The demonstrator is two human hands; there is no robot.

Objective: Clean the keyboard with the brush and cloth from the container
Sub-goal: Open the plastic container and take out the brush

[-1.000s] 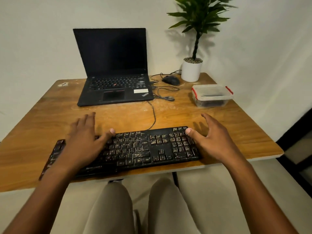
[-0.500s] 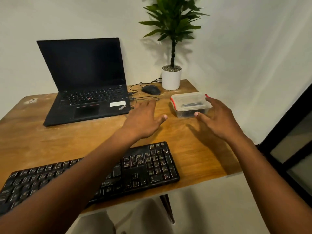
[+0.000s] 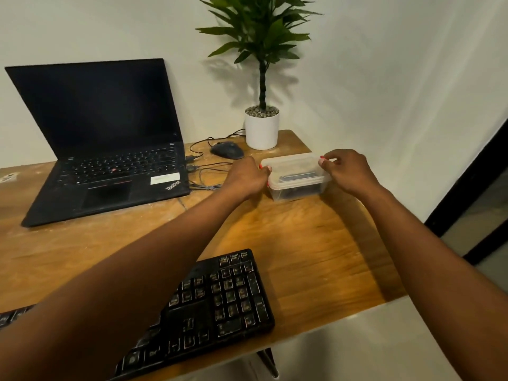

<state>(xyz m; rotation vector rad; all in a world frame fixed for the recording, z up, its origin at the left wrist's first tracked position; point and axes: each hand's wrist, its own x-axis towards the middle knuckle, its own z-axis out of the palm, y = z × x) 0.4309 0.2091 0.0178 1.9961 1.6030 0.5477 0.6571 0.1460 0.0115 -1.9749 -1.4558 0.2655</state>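
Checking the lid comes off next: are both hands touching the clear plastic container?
Touching. The head view shows left hand and right hand fingertips on the container's red clips.

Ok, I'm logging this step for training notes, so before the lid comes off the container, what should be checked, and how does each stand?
1. Left hand on the red clip at the container's left end: ok.
2. Right hand on the clip at the right end: ok, fingers curled at it.
3. Clips released: cannot tell.
4. Lid still seated: ok, not yet lifted.
5. Brush and cloth inside: cannot tell, only dark shapes show through the plastic.
6. Keyboard within reach on the table: ok.
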